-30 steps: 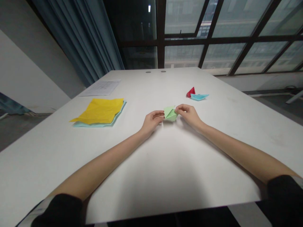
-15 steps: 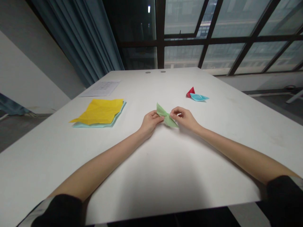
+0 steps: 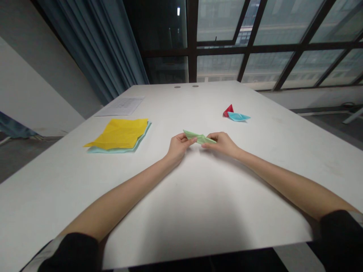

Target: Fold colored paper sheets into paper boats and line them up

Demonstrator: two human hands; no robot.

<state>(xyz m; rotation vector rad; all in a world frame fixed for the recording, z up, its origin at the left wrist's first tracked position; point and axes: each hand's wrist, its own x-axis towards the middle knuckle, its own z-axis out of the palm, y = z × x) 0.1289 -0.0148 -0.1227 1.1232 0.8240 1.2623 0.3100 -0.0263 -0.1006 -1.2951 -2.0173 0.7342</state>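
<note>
Between left hand [image 3: 178, 146], right hand [image 3: 224, 143] — green paper [image 3: 199, 137]

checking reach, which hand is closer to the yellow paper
Left. The left hand is right of the yellow paper; the right hand is farther right still. Both pinch the green folded paper.

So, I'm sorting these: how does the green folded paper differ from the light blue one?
The green folded paper is pinched by the left hand and right hand; the light blue folded paper lies unheld on the table, beside a red folded paper. Green is nearer, blue farther. Both are flat and pointed.
</note>
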